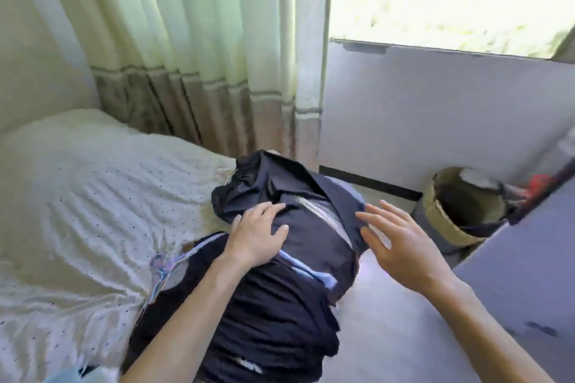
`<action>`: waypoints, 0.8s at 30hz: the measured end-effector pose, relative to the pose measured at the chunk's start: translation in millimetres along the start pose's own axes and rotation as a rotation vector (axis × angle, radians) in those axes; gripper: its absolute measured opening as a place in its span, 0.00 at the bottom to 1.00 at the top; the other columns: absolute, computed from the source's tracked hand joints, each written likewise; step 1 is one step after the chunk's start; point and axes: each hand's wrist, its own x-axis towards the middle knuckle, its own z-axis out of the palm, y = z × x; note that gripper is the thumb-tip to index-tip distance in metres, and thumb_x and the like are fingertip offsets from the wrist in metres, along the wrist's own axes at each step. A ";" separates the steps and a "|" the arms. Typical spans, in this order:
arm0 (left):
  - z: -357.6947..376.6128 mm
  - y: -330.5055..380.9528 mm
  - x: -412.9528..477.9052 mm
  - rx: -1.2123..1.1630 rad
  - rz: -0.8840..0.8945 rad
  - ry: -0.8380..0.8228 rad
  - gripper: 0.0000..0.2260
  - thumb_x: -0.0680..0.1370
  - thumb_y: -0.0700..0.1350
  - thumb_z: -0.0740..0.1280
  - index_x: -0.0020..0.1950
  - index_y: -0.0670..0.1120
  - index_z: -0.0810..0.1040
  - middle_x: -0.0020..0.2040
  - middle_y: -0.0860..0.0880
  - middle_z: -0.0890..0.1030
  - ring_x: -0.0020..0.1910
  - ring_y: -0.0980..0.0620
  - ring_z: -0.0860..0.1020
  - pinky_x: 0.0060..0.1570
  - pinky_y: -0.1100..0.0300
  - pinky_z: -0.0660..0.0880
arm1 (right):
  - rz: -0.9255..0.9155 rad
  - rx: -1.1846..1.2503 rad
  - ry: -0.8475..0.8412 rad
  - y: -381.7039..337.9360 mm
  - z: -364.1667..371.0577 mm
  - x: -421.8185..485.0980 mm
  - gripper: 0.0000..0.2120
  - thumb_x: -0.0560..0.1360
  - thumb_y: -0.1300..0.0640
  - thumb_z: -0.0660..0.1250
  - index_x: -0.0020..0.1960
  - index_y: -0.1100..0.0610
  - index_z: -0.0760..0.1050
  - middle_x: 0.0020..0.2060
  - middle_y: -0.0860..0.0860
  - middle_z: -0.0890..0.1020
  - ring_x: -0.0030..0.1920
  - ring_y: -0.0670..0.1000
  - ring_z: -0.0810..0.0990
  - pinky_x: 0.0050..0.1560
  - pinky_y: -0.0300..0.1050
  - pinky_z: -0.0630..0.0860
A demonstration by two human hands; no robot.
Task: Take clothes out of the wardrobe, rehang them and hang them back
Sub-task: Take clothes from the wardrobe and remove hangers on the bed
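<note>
A pile of dark navy clothes (280, 305) lies along the right edge of the bed (77, 196), with light blue and white hangers showing between the layers. One pale hanger (161, 270) sticks out on the pile's left side. My left hand (258, 233) rests flat on the top garment, fingers spread, gripping nothing. My right hand (401, 246) hovers open just right of the pile, fingertips near the cloth's edge. No wardrobe is in view.
A woven basket (448, 221) with dark things in it stands on the floor at the right. A grey surface (529, 242) cuts across the right foreground. Pale green curtains (186, 56) and a window lie behind the bed.
</note>
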 end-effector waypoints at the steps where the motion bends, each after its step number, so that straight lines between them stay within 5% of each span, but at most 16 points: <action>1: 1.2 36.2 18.1 0.022 0.066 0.007 0.23 0.80 0.57 0.60 0.76 0.58 0.66 0.75 0.55 0.67 0.74 0.52 0.65 0.72 0.49 0.61 | 0.050 -0.021 0.038 24.7 -22.2 -7.2 0.16 0.81 0.50 0.65 0.69 0.46 0.77 0.70 0.44 0.76 0.76 0.48 0.65 0.74 0.41 0.58; 5: 18.0 175.0 66.2 0.057 0.315 0.006 0.23 0.80 0.56 0.62 0.75 0.56 0.68 0.74 0.54 0.70 0.73 0.52 0.66 0.72 0.50 0.63 | 0.251 -0.028 0.198 111.8 -98.0 -48.5 0.18 0.81 0.49 0.64 0.70 0.46 0.76 0.71 0.44 0.75 0.77 0.47 0.63 0.76 0.50 0.64; 9: 46.6 294.8 87.9 -0.005 0.528 -0.081 0.22 0.80 0.56 0.63 0.74 0.58 0.68 0.74 0.55 0.69 0.74 0.54 0.64 0.73 0.51 0.60 | 0.470 -0.019 0.366 173.9 -149.3 -102.1 0.18 0.81 0.46 0.62 0.70 0.40 0.74 0.70 0.41 0.74 0.76 0.43 0.61 0.74 0.44 0.62; 24: 154.3 599.0 114.1 0.116 1.301 -0.310 0.24 0.82 0.59 0.58 0.78 0.61 0.60 0.77 0.56 0.64 0.76 0.50 0.62 0.74 0.51 0.57 | 1.161 -0.222 0.649 256.1 -237.8 -247.9 0.19 0.83 0.46 0.59 0.73 0.43 0.72 0.73 0.42 0.71 0.77 0.42 0.59 0.75 0.38 0.55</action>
